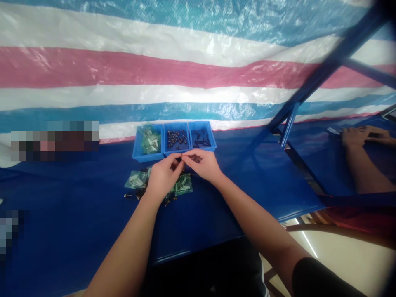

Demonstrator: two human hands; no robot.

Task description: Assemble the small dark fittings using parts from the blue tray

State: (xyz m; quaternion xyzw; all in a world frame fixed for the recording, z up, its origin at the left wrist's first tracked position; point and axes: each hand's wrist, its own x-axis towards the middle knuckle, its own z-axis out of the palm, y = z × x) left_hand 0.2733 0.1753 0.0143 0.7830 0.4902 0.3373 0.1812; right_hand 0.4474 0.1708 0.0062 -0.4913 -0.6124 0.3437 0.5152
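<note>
My left hand (pixel 163 175) and my right hand (pixel 202 165) meet fingertip to fingertip just in front of the blue bins. Both are closed in a pinch around something small and dark, too small to name. Below and partly behind my left hand lie small green-tinted plastic packets (pixel 185 184) with pale pieces inside, and another such packet (pixel 135 180) to the left. Small dark and brass-coloured metal parts (pixel 128 196) are scattered around the packets, some hidden by my left hand.
Three blue bins stand side by side: the left bin (pixel 134 152) holds green packets, the middle bin (pixel 165 144) brassy dark parts, the right bin (pixel 213 142) thin dark pieces. A blue metal frame (pixel 309 88) rises at right. Another person's hands (pixel 355 136) rest beyond it.
</note>
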